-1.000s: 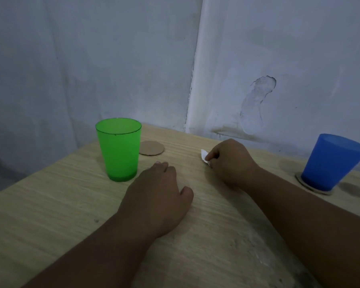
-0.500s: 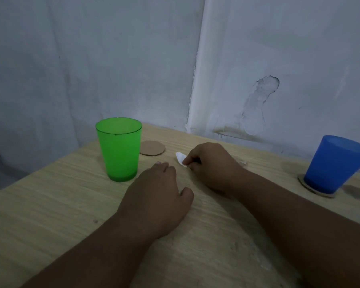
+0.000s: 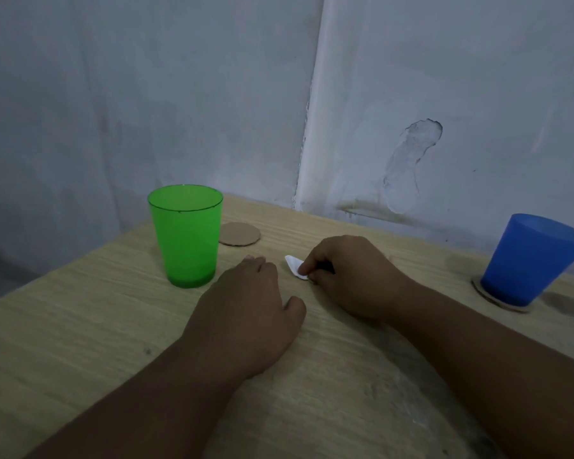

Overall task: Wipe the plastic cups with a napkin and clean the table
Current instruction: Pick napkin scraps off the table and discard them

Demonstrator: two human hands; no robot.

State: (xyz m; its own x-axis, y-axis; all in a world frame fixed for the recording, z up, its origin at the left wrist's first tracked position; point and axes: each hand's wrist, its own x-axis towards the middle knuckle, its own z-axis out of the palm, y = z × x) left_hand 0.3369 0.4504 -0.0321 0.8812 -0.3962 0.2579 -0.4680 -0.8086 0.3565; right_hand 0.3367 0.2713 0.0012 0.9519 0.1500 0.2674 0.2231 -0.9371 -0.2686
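- A pale wood-grain tabletop [image 3: 80,326] fills the corner of two grey-white plastered walls [image 3: 146,94]. The right-hand wall has a scraped patch [image 3: 408,167].
- The white napkin [image 3: 294,266] lies on the tabletop near its middle, bunched small. Only a tip shows beyond the fingers that hold it.
- The right hand [image 3: 348,276] has its grip closed on the napkin, thumb and forefinger pinching it low against the wood. This reads as wiping the table rather than a cup.
- The left hand [image 3: 246,313] rests palm down just beside it, its grip slack and holding nothing, probably steadying the person.
- The green plastic cup [image 3: 186,236] stands upright just past the left fingertips, directly on the wood.
- A bare round cardboard coaster [image 3: 241,234] lies beside and behind the green cup, perhaps its usual seat.
- The blue plastic cup [image 3: 527,260] stands on a second coaster [image 3: 487,294] well apart at the right, out of the wiping path. A dark stain [image 3: 564,304] marks the wood next to it.
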